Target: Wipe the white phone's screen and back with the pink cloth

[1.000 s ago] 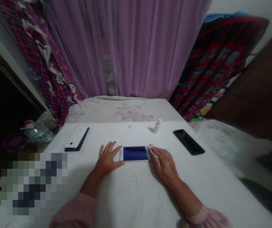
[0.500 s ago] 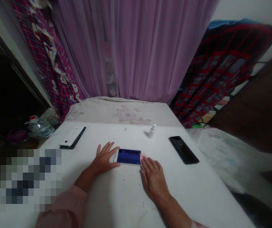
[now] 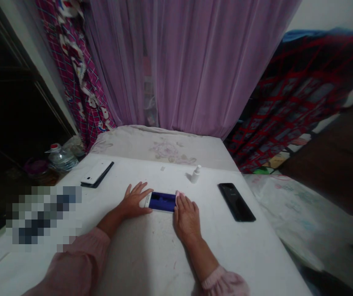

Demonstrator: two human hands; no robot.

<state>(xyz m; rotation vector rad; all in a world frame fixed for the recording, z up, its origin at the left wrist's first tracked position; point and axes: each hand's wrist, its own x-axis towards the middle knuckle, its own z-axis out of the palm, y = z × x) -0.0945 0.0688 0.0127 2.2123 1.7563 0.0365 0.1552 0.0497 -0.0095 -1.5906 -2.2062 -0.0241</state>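
A white-framed smartphone [image 3: 161, 201] with a blue-lit screen lies flat and lengthwise on the white table. My left hand [image 3: 134, 202] grips its left end, thumb along the near edge and index finger at the far edge, the other fingers spread. Over the phone's right end, my right hand [image 3: 187, 216] presses a pink cloth [image 3: 179, 193], most of which is hidden under the fingers. A small white spray bottle [image 3: 196, 174] stands upright beyond the right hand. To the right lies a black smartphone [image 3: 236, 202], apart from both hands.
Two stacked phones, a white one [image 3: 98, 172] on a dark one, lie at the left. A small pale square [image 3: 163, 168] sits farther back on the table [image 3: 152, 263]. Purple curtains [image 3: 201, 65] hang behind it. A large water bottle [image 3: 61, 158] stands beyond the left edge.
The camera view has shifted a little. My right hand and the cloth have slid slightly left over the screen's right end. My left hand keeps its hold on the phone.
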